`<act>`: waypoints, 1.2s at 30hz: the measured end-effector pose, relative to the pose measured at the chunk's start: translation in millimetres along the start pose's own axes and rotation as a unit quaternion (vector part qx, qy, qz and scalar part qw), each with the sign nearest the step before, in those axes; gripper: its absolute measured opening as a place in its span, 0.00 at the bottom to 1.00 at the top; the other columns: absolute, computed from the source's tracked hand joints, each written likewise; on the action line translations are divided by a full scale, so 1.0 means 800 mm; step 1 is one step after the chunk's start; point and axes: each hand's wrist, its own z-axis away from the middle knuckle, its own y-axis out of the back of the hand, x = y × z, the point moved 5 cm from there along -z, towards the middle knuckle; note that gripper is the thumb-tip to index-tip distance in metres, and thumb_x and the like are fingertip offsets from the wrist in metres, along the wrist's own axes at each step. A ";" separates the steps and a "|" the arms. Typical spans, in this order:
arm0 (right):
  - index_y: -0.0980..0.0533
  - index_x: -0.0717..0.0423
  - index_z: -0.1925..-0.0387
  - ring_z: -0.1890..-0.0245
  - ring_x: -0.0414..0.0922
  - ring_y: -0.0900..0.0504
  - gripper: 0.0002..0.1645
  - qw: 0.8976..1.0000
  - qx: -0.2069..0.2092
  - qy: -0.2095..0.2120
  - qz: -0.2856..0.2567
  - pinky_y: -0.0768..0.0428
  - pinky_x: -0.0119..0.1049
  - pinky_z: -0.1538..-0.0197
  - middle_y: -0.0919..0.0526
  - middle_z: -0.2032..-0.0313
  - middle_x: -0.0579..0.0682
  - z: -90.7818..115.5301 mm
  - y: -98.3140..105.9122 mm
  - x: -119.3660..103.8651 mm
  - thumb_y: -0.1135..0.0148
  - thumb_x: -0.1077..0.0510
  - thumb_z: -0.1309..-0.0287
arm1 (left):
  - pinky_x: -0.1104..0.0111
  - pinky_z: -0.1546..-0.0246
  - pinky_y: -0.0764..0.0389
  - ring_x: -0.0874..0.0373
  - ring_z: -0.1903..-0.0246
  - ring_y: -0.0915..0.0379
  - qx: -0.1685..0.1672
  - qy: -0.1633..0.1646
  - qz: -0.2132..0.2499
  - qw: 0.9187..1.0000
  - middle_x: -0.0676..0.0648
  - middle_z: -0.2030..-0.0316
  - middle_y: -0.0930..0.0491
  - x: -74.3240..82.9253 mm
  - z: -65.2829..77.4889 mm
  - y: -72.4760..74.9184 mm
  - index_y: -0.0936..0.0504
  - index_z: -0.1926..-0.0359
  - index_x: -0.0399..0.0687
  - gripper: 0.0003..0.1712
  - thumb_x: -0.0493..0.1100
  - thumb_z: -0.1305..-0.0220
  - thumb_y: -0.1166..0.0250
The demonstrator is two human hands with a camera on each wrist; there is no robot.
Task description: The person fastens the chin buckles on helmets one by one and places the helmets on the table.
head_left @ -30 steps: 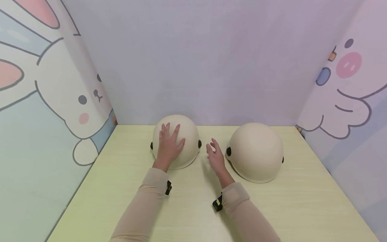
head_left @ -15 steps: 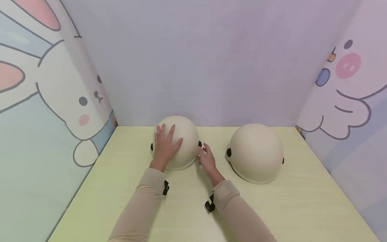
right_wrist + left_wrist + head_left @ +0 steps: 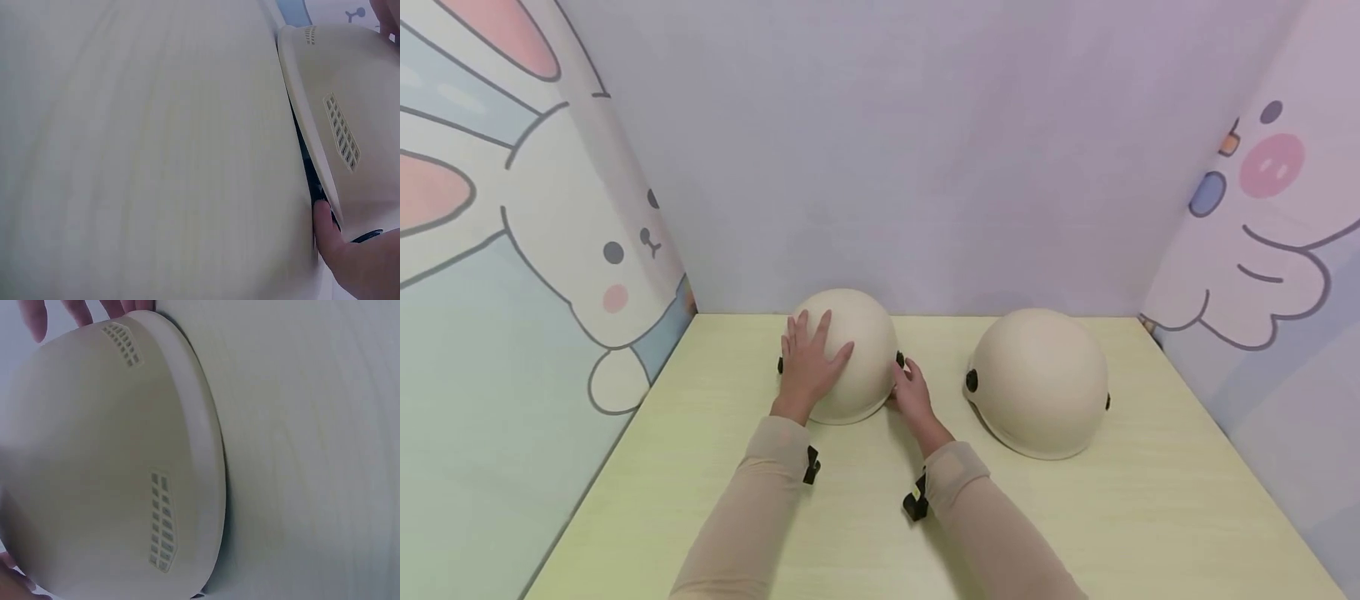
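A cream helmet (image 3: pixel 867 375) with a dark round fitting on each side sits dome up at the left of the table. My left hand (image 3: pixel 808 368) rests on its dome, fingers spread and straight. At its right side my right hand (image 3: pixel 913 395) grips the lower edge; in the right wrist view the thumb (image 3: pixel 324 226) is tucked under the rim, beside a dark gap between helmet and table. Slotted vents (image 3: pixel 163 522) show near the rim in the left wrist view. To the right stands a second cream helmet (image 3: pixel 1041 383), touched by neither hand.
The pale wooden table (image 3: pixel 865 517) runs back to a plain lilac wall (image 3: pixel 917 158). Side walls carry a cartoon rabbit (image 3: pixel 572 217) at left and a pink-snouted figure (image 3: pixel 1270 225) at right. Black wrist cameras are strapped by both cuffs.
My right hand has moved left from between the helmets to the left helmet's right edge and taken hold there. My left hand has shifted slightly left and down on the dome.
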 end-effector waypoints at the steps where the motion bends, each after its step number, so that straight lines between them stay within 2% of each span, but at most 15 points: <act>1: 0.52 0.56 0.24 0.42 0.62 0.27 0.41 1.000 -0.001 -0.003 -0.004 0.24 0.48 0.47 0.43 0.30 0.64 0.000 -0.001 0.000 0.53 0.41 0.27 | 0.42 0.34 0.60 0.35 0.28 0.70 -0.001 0.002 0.003 1.000 0.34 0.27 0.57 -0.001 0.000 0.000 0.43 0.25 0.51 0.42 0.65 0.32 0.47; 4: 0.52 0.57 0.24 0.41 0.62 0.28 0.41 1.000 0.001 -0.009 -0.017 0.24 0.48 0.47 0.44 0.29 0.64 0.000 -0.004 0.000 0.53 0.42 0.27 | 0.43 0.34 0.59 0.35 0.28 0.70 0.000 0.005 0.005 1.000 0.34 0.27 0.58 -0.003 0.001 -0.001 0.43 0.25 0.51 0.43 0.65 0.33 0.47; 11: 0.49 0.55 0.24 0.39 0.60 0.30 0.39 1.000 -0.003 -0.006 -0.006 0.23 0.47 0.49 0.43 0.29 0.62 -0.003 -0.005 0.001 0.54 0.42 0.27 | 0.43 0.33 0.60 0.36 0.28 0.72 -0.007 0.003 -0.008 1.000 0.34 0.26 0.62 -0.002 0.003 -0.006 0.45 0.24 0.52 0.44 0.68 0.33 0.50; 16: 0.50 0.55 0.24 0.36 0.60 0.33 0.40 1.000 -0.007 -0.002 -0.007 0.26 0.48 0.44 0.44 0.29 0.63 -0.006 -0.004 0.004 0.54 0.41 0.27 | 0.43 0.33 0.59 0.36 0.28 0.71 -0.006 0.006 -0.010 1.000 0.34 0.26 0.62 -0.002 0.004 -0.006 0.45 0.24 0.53 0.44 0.67 0.33 0.50; 19: 0.51 0.54 0.24 0.38 0.60 0.32 0.40 1.000 -0.004 0.005 -0.028 0.28 0.49 0.42 0.42 0.30 0.65 -0.005 -0.003 0.002 0.52 0.42 0.27 | 0.43 0.33 0.59 0.36 0.28 0.71 -0.004 0.011 -0.009 1.000 0.33 0.26 0.62 -0.002 0.005 -0.004 0.46 0.24 0.53 0.44 0.67 0.32 0.50; 23: 0.50 0.51 0.24 0.41 0.60 0.28 0.40 0.998 -0.001 0.007 -0.059 0.29 0.50 0.42 0.39 0.32 0.65 -0.003 -0.002 -0.006 0.49 0.43 0.28 | 0.44 0.33 0.61 0.38 0.28 0.73 -0.005 0.028 0.006 1.000 0.34 0.26 0.64 -0.002 0.004 -0.001 0.48 0.23 0.54 0.44 0.68 0.32 0.52; 30: 0.50 0.49 0.23 0.35 0.59 0.35 0.41 0.995 -0.010 0.021 -0.095 0.34 0.50 0.37 0.45 0.29 0.62 -0.002 0.003 -0.019 0.46 0.45 0.29 | 0.43 0.34 0.59 0.36 0.28 0.71 0.005 0.048 0.032 0.998 0.34 0.26 0.65 0.000 0.004 0.005 0.50 0.23 0.53 0.44 0.68 0.32 0.52; 36: 0.48 0.45 0.24 0.38 0.58 0.31 0.40 0.994 -0.010 0.038 -0.102 0.31 0.52 0.40 0.38 0.32 0.62 0.001 0.008 -0.031 0.45 0.44 0.30 | 0.41 0.35 0.58 0.35 0.29 0.70 0.011 0.060 0.058 0.996 0.33 0.26 0.65 0.005 0.005 0.008 0.50 0.23 0.54 0.44 0.67 0.31 0.52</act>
